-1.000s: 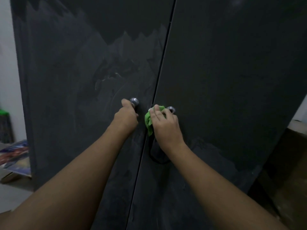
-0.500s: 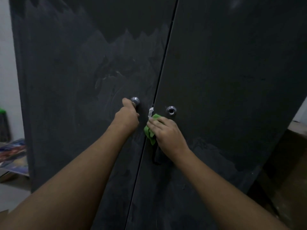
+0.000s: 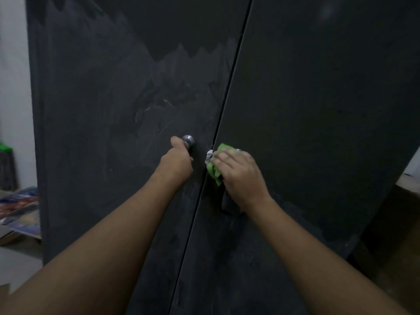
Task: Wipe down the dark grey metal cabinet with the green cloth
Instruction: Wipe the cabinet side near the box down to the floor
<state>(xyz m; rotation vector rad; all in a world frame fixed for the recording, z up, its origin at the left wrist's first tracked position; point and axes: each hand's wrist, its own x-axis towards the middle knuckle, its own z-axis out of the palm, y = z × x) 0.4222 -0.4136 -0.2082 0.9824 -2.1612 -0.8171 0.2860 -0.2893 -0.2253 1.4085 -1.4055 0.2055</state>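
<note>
You are gripping the left knob [image 3: 189, 140] on the left door [image 3: 102, 133] with your left hand [image 3: 176, 162], its fingers [image 3: 175, 142] curling round the metal, most likely bracing that door so it is not swinging while you are rubbing next to it. Your right hand [image 3: 238, 173] is pressing the green cloth [image 3: 215, 172] against the right door [image 3: 318, 133], just beside the centre gap [image 3: 229, 87], with its fingers lying close together and bending over the bunched fabric; the thumb is hidden. The cloth is covering most of the right knob [image 3: 238, 150], which is showing only as a sliver above your knuckles, so you seem to be working round that fitting. A pale scrap [image 3: 209, 155] is peeking out at the cloth's edge, and what it is cannot be told. The dark grey cabinet [image 3: 295, 223] is showing dull, smeary streaks across the left door below a darker band, while the right door is looking more even. At the left, a pale wall [image 3: 11, 64] and colourful printed sheets [image 3: 20, 208] on the floor [image 3: 13, 258] are showing
</note>
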